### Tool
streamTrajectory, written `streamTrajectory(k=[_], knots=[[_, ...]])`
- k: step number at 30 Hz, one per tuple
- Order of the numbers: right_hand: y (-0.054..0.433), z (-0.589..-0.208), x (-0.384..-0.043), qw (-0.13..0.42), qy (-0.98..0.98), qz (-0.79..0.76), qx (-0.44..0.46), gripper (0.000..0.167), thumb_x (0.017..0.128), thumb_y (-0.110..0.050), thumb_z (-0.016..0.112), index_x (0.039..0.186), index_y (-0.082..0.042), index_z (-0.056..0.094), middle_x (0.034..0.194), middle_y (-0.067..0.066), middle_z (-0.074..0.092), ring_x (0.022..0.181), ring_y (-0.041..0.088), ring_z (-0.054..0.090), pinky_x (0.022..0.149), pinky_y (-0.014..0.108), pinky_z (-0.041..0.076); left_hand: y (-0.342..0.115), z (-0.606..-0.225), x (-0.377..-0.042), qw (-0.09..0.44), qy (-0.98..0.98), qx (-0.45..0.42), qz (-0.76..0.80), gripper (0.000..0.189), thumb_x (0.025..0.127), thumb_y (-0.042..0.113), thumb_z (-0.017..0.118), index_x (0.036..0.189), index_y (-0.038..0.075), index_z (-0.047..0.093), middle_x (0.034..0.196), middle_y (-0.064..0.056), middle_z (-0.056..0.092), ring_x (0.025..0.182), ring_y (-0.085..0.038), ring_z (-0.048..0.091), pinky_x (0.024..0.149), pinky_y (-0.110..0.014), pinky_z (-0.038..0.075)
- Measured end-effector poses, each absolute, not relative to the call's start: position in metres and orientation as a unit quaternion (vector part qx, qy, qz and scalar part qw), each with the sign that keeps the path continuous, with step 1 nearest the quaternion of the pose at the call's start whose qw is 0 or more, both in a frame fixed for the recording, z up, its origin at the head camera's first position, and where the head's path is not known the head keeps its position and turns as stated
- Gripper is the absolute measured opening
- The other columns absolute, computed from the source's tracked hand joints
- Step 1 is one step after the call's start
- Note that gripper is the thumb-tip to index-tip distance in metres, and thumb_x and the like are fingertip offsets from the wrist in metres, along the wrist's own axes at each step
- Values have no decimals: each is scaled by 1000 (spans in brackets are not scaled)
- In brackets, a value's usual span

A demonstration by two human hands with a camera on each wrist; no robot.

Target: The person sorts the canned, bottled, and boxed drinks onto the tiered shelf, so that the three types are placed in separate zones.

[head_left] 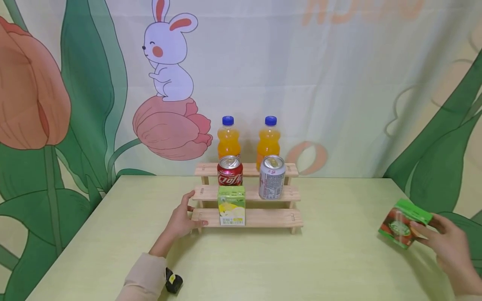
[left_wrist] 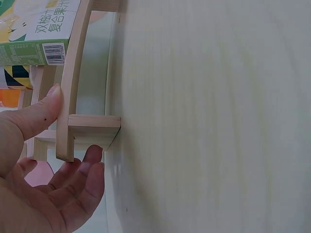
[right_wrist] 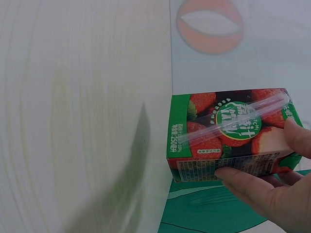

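Note:
At the left end of a three-tier wooden display rack (head_left: 263, 217), my left hand (head_left: 184, 219) grips its side. The left wrist view has the thumb (left_wrist: 46, 109) on the lowest tier's edge and the fingers curled round the end. Off to the right, my right hand (head_left: 449, 242) holds a strawberry juice box (head_left: 401, 225) above the table, tilted. Its thumb and fingers pinch one end of the box in the right wrist view, where a wrapped straw (right_wrist: 233, 119) lies across the front. A green-yellow juice box (head_left: 231, 207) stands on the lowest tier, left of its middle.
A red cola can (head_left: 230, 171) and a white-silver can (head_left: 273, 177) stand on the middle tier. Two orange drink bottles (head_left: 229, 140) with blue caps occupy the top tier. A small black object (head_left: 173, 281) lies near the left sleeve. A printed curtain (head_left: 256, 75) hangs behind the table (head_left: 331, 259).

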State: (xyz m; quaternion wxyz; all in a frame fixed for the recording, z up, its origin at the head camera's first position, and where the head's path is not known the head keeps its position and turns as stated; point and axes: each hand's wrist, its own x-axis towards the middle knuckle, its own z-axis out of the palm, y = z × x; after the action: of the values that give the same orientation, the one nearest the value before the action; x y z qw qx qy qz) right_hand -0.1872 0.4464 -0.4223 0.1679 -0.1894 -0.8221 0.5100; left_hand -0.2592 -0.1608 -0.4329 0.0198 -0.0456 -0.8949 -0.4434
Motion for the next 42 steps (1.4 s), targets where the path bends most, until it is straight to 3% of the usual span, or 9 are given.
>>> streamTrajectory(k=[2,6,13,22,25,29,34,36,42], knots=[[441,-419,-184,169,-822,514,-177,54,83,-25,66,129,-13,40,97,-16,46,72,-9,50,61,23,50,-161,-433,-259,19,-895,-44,-444,96,68,11,80,143,10,19,113,-23,51,97,-30,50,72,-37,43],[418,-399,-172,155,-832,513,-147,57,86,-21,64,130,1,35,94,-16,44,71,-9,50,61,23,50,-161,-433,-260,18,-895,-43,-443,96,69,11,79,143,11,19,113,-23,51,96,-30,50,70,-36,43],[403,-389,-164,140,-780,600,-112,44,81,-13,69,116,-10,42,86,-20,49,70,-4,55,59,21,50,-161,-433,-260,14,-897,-38,-439,95,70,12,79,143,11,18,114,-23,51,95,-30,50,69,-35,43],[396,-388,-163,133,-739,656,-75,44,81,-9,69,117,-12,43,87,-17,54,71,-1,57,59,23,50,-161,-433,-258,13,-895,-37,-444,95,70,11,79,143,12,18,114,-24,50,96,-30,50,69,-35,43],[394,-386,-162,117,-727,674,-64,67,83,-8,66,138,-3,28,88,-17,54,73,0,58,60,23,51,-161,-433,-258,14,-893,-38,-448,95,69,11,79,143,11,18,115,-24,50,97,-30,50,70,-36,43],[390,-385,-161,97,-717,687,-60,83,83,-7,65,141,10,8,88,-16,54,74,1,59,61,24,51,-161,-432,-259,14,-892,-39,-450,96,69,10,79,143,11,18,116,-24,50,99,-31,49,72,-37,43],[385,-386,-159,88,-705,702,-49,46,83,-5,65,122,-13,41,89,-13,56,76,4,60,63,25,51,-161,-432,-259,14,-891,-37,-452,96,69,10,79,143,12,18,115,-24,50,98,-30,49,71,-36,43],[383,-387,-159,87,-704,704,-46,35,83,-5,65,110,-16,45,89,-12,57,76,4,60,63,26,51,-162,-433,-259,14,-891,-36,-453,96,69,10,79,143,12,18,114,-24,50,98,-30,50,71,-36,43],[381,-388,-157,75,-704,706,-31,31,86,-5,62,109,-18,45,90,-11,58,77,5,60,64,27,51,-162,-434,-260,12,-890,-35,-455,96,69,11,79,143,13,18,114,-23,50,98,-30,50,71,-36,43]])
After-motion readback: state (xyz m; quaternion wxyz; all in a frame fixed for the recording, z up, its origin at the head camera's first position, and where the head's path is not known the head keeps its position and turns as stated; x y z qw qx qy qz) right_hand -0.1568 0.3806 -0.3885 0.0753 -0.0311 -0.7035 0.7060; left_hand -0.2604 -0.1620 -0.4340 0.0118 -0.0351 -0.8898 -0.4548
